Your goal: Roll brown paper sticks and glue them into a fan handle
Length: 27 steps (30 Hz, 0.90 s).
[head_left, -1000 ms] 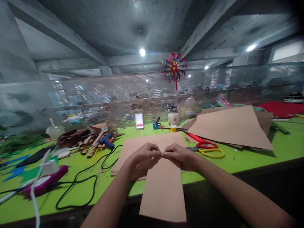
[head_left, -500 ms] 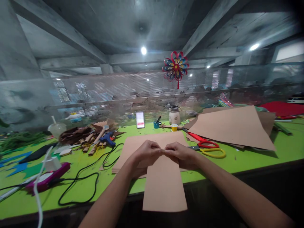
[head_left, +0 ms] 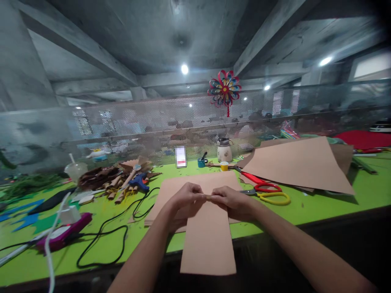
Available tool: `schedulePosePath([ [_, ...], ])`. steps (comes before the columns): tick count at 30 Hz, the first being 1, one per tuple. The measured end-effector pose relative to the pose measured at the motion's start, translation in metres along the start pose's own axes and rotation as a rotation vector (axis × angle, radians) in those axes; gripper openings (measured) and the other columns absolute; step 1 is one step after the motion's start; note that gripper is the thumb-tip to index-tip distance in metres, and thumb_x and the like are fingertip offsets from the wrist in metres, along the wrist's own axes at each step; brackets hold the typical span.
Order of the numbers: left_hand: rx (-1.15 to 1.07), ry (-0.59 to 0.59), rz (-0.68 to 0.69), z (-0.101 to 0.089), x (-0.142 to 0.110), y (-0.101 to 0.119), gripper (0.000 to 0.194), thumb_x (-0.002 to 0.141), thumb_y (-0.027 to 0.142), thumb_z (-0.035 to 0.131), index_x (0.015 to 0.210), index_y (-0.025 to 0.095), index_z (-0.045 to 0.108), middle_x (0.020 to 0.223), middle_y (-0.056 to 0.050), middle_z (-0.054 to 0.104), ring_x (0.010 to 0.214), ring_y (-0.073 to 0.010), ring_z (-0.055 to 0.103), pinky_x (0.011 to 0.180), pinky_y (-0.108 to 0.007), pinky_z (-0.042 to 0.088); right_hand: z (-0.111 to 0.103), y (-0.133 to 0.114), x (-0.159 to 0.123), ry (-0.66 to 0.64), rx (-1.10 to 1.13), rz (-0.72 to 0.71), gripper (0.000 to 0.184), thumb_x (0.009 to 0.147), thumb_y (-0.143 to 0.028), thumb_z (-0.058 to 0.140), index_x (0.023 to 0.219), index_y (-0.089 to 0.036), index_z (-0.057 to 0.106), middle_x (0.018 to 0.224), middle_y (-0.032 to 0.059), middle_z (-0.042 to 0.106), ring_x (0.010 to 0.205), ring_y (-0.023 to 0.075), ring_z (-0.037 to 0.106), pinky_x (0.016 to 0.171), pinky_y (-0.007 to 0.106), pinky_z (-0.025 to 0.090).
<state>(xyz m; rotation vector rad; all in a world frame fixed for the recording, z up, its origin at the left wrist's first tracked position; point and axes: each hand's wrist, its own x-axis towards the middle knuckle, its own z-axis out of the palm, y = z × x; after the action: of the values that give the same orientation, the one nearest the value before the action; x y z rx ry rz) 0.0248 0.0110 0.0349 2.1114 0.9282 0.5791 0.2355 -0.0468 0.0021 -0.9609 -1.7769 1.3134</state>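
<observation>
Two bare hands share one strip of brown paper point(head_left: 209, 244), pinching it at its far end above a stack of brown paper point(head_left: 171, 185) on the green table point(head_left: 320, 211). From where I stand, the hold makes sense: with both sets of fingertips on that far end, the work is probably at the edge, and the rest can hang free toward the person, past the table's front. The scissors' red handle point(head_left: 254, 178) and yellow handle point(head_left: 282, 199) lie just beyond the right wrist, likely for an easy reach, while the large sheets point(head_left: 301, 167) sit farther right, out of the way. A phone point(head_left: 181, 157) stands upright behind the stack, facing this side, perhaps so it can be seen with both hands busy. The left hand point(head_left: 187, 198) is clamped on the strip, fingers curled over, thumb toward the middle; the right hand point(head_left: 233, 200) mirrors it, closed on the same end, with a small gap between them. A narrow band shows in that gap; whether it is folded or rolled, I cannot tell. Both forearms slant inward from the person's sides, wrists low, knuckles up, the strip hanging between them.
</observation>
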Motion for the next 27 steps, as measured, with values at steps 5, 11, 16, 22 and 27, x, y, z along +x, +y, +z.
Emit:
schedulePosePath([
  [5,0.035,-0.003,-0.038,-0.007,-0.001,-0.004,0.032,0.064,0.043,0.069,0.068,0.012,0.066,0.059,0.0,0.056,0.056,-0.0126,0.048,0.053,-0.024,0.035,-0.005,0.004,0.001,0.055,-0.15,0.025,0.035,0.085,-0.047,0.059,0.07,-0.017,0.049,0.062,-0.0037,0.04,0.057,0.0094,0.03,0.051,0.024,0.022],
  [11,0.005,0.064,-0.023,-0.008,0.002,-0.01,0.031,0.063,0.042,0.072,0.061,0.013,0.061,0.055,0.003,0.05,0.053,-0.0106,0.043,0.051,-0.023,0.03,-0.006,0.006,0.0,0.053,-0.023,0.004,0.032,0.083,-0.045,0.06,0.07,-0.018,0.048,0.059,-0.004,0.038,0.056,0.0104,0.031,0.052,0.025,0.024],
  [16,-0.028,-0.01,-0.006,-0.015,0.003,-0.015,0.029,0.066,0.041,0.07,0.064,0.013,0.062,0.057,0.003,0.05,0.055,-0.0105,0.042,0.053,-0.023,0.03,-0.006,0.006,-0.001,0.048,0.062,0.004,0.029,0.083,-0.041,0.059,0.07,-0.019,0.046,0.058,-0.0042,0.037,0.056,0.0107,0.031,0.052,0.024,0.025],
  [22,-0.063,-0.174,-0.094,-0.028,-0.004,-0.022,0.025,0.071,0.037,0.067,0.077,0.012,0.069,0.062,0.0,0.057,0.061,-0.0131,0.051,0.063,-0.026,0.041,-0.006,0.014,0.006,0.006,0.165,-0.027,0.029,0.079,-0.034,0.062,0.064,-0.018,0.043,0.06,-0.005,0.033,0.057,0.0098,0.029,0.053,0.024,0.026],
  [27,-0.105,-0.179,-0.137,-0.031,-0.006,-0.019,0.027,0.071,0.037,0.067,0.082,0.012,0.07,0.07,-0.003,0.06,0.067,-0.0155,0.055,0.067,-0.028,0.045,-0.005,0.016,0.007,0.007,0.228,-0.033,0.025,0.079,-0.034,0.063,0.067,-0.016,0.051,0.062,-0.004,0.039,0.059,0.0101,0.032,0.055,0.024,0.027],
])
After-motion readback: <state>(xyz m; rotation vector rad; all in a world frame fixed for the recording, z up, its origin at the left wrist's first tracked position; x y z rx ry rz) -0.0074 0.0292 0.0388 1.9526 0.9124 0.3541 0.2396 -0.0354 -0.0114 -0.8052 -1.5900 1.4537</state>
